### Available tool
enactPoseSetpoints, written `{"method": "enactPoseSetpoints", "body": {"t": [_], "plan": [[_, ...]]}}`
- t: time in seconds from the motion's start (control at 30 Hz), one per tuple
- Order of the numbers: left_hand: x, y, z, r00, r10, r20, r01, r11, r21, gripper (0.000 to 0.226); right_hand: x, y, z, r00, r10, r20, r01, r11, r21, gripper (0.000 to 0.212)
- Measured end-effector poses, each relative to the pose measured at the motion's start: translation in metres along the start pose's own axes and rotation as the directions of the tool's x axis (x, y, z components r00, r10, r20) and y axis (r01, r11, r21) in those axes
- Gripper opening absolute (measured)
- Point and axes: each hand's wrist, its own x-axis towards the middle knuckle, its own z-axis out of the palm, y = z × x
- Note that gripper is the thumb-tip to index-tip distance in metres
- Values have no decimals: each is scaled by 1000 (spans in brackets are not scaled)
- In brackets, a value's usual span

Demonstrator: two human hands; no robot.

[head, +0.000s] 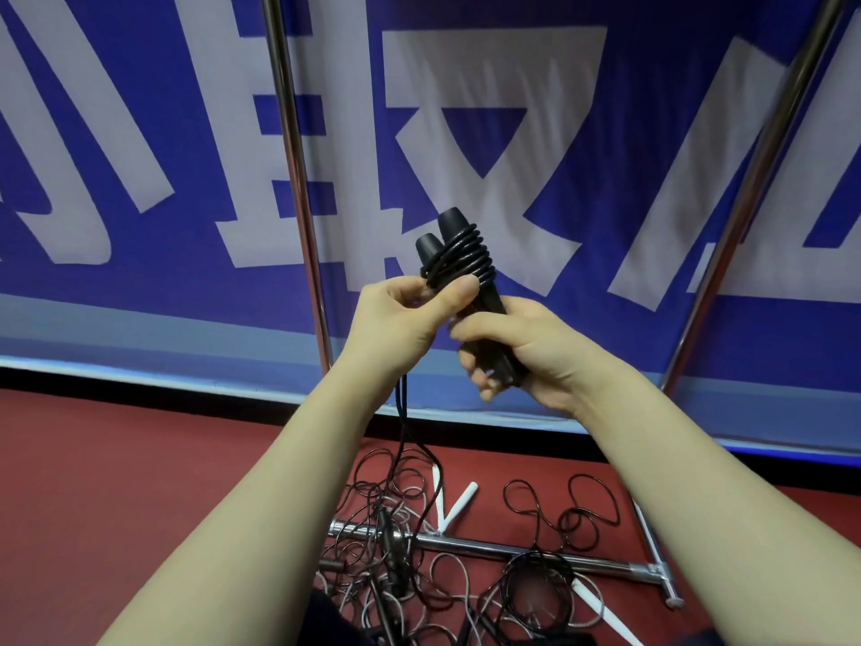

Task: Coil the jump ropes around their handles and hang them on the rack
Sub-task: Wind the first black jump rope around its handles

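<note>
Two black jump-rope handles (454,240) are held together, upright and tilted left, with several turns of black cord wound round their upper part. My right hand (517,352) grips the lower ends of the handles. My left hand (405,314) pinches the cord against the handles just under the coils. The loose black cord (404,421) hangs from my left hand down to the floor. Two steel uprights of the rack (293,146) rise in front of the blue banner.
A tangle of black and white jump ropes (396,552) lies on the red floor over the rack's base bar (582,559). White handles (459,503) lie among them. The blue banner (652,109) with large pale characters stands behind the rack.
</note>
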Motion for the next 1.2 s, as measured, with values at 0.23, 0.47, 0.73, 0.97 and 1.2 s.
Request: {"method": "enactPoseSetpoints", "body": {"t": [0.23, 0.47, 0.73, 0.97, 1.2], "plan": [[-1, -4, 15, 968, -48, -248, 59, 997, 39, 48, 4, 12, 18, 858, -382, -344, 35, 712, -702, 27], [-7, -4, 32, 940, -51, -338, 101, 986, 132, 51, 4, 12, 30, 789, -470, -396, -187, 431, -883, 15], [-3, -3, 11, 998, -14, 66, 4, 989, 147, 20, 12, 18, 1, 802, -409, -436, -149, 569, -809, 18], [6, -5, -4, 991, 17, 136, -31, 995, 99, 17, 16, 15, -1, 880, -189, -435, 61, 955, -291, 6], [7, -6, -10, 981, -3, 194, 12, 999, -43, 22, 1, 3, 6, 997, -5, -71, 14, 992, 128, 15]]}}
